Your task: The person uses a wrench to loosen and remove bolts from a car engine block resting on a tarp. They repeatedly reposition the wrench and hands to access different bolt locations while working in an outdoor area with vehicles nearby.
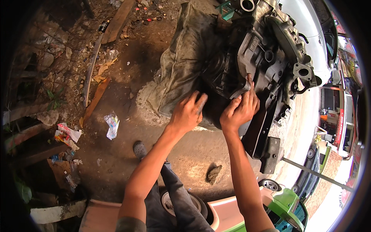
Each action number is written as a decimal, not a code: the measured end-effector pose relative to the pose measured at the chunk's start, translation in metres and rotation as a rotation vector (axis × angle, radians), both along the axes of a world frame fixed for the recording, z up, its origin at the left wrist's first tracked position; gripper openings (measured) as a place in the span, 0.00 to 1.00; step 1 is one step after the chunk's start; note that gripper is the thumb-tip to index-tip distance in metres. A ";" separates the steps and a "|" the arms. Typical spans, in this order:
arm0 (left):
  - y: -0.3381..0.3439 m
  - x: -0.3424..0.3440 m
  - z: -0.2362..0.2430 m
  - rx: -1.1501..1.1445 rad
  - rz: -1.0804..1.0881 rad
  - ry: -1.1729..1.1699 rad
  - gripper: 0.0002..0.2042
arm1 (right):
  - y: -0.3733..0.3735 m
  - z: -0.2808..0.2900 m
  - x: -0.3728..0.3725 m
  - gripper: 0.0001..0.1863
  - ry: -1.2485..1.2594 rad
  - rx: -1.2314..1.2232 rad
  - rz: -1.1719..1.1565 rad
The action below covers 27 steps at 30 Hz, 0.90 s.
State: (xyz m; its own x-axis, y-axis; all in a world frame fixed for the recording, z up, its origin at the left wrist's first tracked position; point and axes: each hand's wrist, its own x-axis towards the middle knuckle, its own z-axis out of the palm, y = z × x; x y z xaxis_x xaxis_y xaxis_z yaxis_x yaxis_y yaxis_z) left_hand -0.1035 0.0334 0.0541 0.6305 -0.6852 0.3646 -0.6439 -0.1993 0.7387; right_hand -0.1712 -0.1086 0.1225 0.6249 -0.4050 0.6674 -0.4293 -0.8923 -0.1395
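A dark, greasy engine [266, 58] rests at the upper right, partly over a dirty, grey-brown cloth sheet [174, 58]. At its near side, my right hand [240, 110] is closed around a small curved grey metal piece [240, 92], with one finger stretched along the engine's grey housing. Whether that piece is loose or fixed to the engine I cannot tell. My left hand [187, 113] hovers by the sheet's near edge, left of the engine. Its fingers are curled in, their tips blackened; anything inside them is hidden.
A stone [214, 174] lies on the ground near my legs. Wooden planks [118, 23], plastic litter [111, 125] and rubble fill the left side. A green and pink vehicle [228, 212] stands close below, a white car [309, 23] beyond the engine.
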 end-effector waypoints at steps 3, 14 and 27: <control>0.014 0.009 0.004 0.185 0.071 0.158 0.27 | -0.002 0.000 -0.001 0.28 0.002 -0.002 -0.001; -0.001 0.056 0.009 0.704 -0.208 -0.076 0.22 | 0.000 -0.002 0.000 0.27 -0.018 -0.042 -0.007; -0.020 0.094 -0.053 0.172 -0.009 0.165 0.19 | -0.001 0.000 0.000 0.28 -0.032 -0.001 -0.002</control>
State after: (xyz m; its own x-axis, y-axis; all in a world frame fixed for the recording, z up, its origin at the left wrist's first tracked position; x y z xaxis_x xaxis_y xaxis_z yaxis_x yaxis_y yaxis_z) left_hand -0.0093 0.0138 0.0006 0.6652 -0.7345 0.1342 -0.5196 -0.3262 0.7897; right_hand -0.1713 -0.1096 0.1225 0.6022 -0.4058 0.6875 -0.4262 -0.8916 -0.1529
